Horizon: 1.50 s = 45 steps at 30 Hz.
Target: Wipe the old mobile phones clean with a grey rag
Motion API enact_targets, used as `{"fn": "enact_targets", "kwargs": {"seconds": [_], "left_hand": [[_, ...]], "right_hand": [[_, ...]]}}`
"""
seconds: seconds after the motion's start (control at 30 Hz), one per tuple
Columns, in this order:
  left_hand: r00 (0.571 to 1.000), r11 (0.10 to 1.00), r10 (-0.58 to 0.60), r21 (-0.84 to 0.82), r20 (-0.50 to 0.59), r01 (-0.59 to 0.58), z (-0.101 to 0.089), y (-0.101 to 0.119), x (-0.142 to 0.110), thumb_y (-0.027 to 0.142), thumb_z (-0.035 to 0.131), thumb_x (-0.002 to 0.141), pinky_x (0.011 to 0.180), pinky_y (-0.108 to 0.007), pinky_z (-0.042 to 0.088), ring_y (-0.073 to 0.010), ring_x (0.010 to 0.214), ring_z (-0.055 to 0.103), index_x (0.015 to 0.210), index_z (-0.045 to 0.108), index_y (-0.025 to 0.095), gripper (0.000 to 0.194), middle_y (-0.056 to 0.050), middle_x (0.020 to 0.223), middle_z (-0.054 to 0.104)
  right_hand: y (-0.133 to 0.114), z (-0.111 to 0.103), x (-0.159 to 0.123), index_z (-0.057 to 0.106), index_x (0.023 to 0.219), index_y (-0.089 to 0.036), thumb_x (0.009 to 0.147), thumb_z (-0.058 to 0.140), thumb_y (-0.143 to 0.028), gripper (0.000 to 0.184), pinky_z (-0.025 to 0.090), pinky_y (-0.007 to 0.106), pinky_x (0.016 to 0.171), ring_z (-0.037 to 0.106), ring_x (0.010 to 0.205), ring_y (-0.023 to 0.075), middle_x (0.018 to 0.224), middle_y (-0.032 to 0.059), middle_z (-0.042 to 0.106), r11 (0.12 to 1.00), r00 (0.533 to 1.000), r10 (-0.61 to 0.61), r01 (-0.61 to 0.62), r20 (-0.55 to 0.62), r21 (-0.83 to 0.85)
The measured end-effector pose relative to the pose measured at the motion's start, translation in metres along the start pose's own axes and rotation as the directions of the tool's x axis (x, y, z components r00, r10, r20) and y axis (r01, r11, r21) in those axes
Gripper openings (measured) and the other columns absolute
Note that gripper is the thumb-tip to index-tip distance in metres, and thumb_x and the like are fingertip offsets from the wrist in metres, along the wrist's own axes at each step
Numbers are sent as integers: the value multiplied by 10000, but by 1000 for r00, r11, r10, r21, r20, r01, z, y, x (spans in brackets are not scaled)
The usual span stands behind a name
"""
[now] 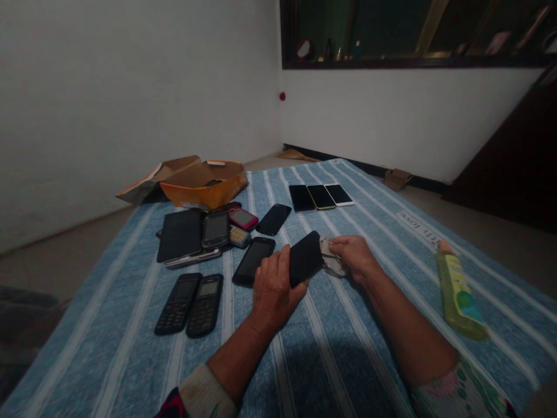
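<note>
My left hand (274, 290) grips a dark smartphone (306, 257) by its near left side, fingers over its edge and thumb below. Between the fingers of my right hand (354, 255) is a crumpled pale cloth (333, 258), which meets the phone's right edge. Just left of my left hand lies a black touchscreen phone (256, 258), partly covered by my fingers. Another dark phone (274, 219) rests beyond it. Two black keypad phones (178, 302) lie side by side at the near left.
A pile of phones (180, 232) sits at the left before an open orange cardboard box (209, 188). Three smartphones (322, 197) lie in a row at the back. On the right lies a yellow-green bottle (460, 296). A blue striped cloth (130, 348) covers the surface.
</note>
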State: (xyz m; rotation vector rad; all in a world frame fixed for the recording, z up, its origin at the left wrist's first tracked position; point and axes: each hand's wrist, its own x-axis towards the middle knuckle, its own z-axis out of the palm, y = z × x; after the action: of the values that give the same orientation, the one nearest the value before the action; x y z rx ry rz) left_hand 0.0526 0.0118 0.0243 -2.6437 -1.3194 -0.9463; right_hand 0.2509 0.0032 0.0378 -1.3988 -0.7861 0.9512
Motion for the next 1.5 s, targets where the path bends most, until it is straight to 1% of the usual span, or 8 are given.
{"fn": "enact_targets", "kwargs": {"seconds": [0.17, 0.4, 0.67, 0.9, 1.1, 1.27, 1.4, 1.5], "left_hand": [[999, 999, -37, -24, -34, 36, 1, -1, 0, 336, 686, 778, 838, -458, 501, -317, 1003, 571, 1366, 366, 133, 699, -150, 1163, 610], [987, 989, -147, 16, -64, 148, 1, 3, 3, 362, 724, 742, 823, -458, 518, -330, 1010, 586, 1351, 390, 113, 738, -150, 1105, 620], [973, 975, -211, 45, -98, 216, 0, 9, 6, 411, 694, 763, 793, -461, 521, -337, 967, 596, 1317, 428, 83, 696, -149, 1034, 623], [966, 975, -223, -17, -132, 223, 2, 7, 5, 434, 713, 760, 794, -458, 521, -335, 973, 594, 1363, 389, 108, 758, -137, 1038, 609], [982, 957, -165, -255, -89, 138, 0, 16, 1, 321, 761, 712, 862, -459, 518, -335, 1073, 589, 1399, 350, 156, 817, -146, 1149, 616], [976, 841, -207, -497, 70, 214, -5, 24, -2, 311, 709, 755, 867, -403, 530, -267, 1033, 647, 1449, 288, 216, 817, -88, 1136, 661], [939, 701, -284, -626, 194, 341, -10, 23, 1, 392, 623, 835, 800, -356, 551, -223, 898, 701, 1476, 232, 143, 792, -78, 1010, 719], [921, 658, -335, -650, 198, 379, -15, 17, 7, 420, 568, 871, 764, -335, 558, -222, 891, 702, 1450, 308, 106, 709, -95, 1004, 724]], "right_hand": [[0, 4, -2, 741, 690, -123, 553, 673, -184, 165, 486, 242, 450, 623, 474, 156, 600, 58, 708, 986, 995, 96, -91, -24, 138], [6, 24, -8, 743, 777, -135, 550, 734, -246, 253, 474, 234, 497, 623, 542, 137, 701, 56, 721, 929, 994, 75, -43, -75, 367], [10, 45, -22, 683, 637, -145, 573, 703, -230, 108, 391, 203, 463, 529, 483, 95, 579, 0, 630, 861, 998, 63, -42, -23, 507], [13, 62, -35, 653, 639, -156, 613, 689, -260, 113, 383, 211, 486, 511, 501, 97, 591, -5, 619, 878, 999, 36, -41, 21, 477], [8, 50, -27, 638, 643, -163, 626, 661, -283, 124, 384, 207, 476, 508, 485, 94, 570, -24, 597, 915, 1000, -30, 28, -1, 402], [-2, 29, -17, 695, 767, -149, 643, 685, -296, 193, 408, 219, 490, 548, 502, 113, 599, -12, 635, 957, 997, -75, 65, 26, 281], [-9, 18, -15, 716, 781, -134, 621, 675, -276, 217, 411, 223, 483, 559, 501, 121, 608, 4, 653, 987, 993, -54, 36, 108, 159], [-12, 16, -19, 721, 777, -134, 629, 666, -283, 217, 382, 216, 449, 536, 469, 114, 575, -6, 633, 999, 982, -8, -2, 189, 54]]}}
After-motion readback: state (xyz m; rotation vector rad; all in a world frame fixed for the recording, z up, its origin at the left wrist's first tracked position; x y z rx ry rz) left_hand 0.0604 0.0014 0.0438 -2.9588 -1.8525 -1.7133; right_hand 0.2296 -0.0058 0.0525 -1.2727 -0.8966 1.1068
